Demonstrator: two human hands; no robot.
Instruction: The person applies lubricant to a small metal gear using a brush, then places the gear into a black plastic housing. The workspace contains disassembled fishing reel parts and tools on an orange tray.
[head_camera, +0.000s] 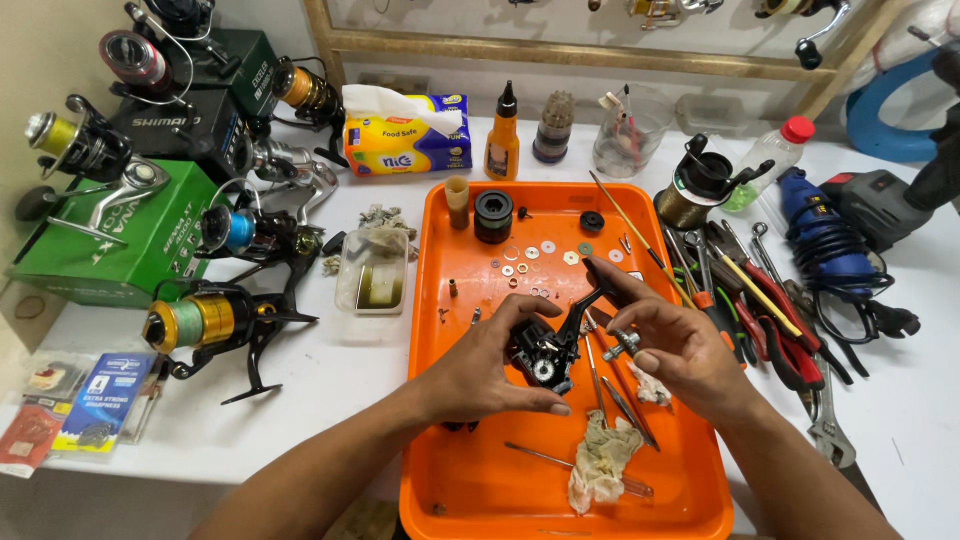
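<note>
Left hand (480, 370) grips black reel body (548, 352) over orange tray (455, 470), right hand (675, 345) at its 3 o'clock pinching small metal part (624, 343), both grips closed.

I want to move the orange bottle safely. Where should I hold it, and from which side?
Grip the orange bottle around its straight body, below the narrow black cap. It stands upright behind the orange tray, so come from the front, over the tray; the tissue pack crowds its left.

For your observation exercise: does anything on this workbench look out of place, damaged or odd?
The black reel body, held by the left hand over the orange tray, lies open with its gears exposed. Washers lie scattered loose on the tray.
</note>
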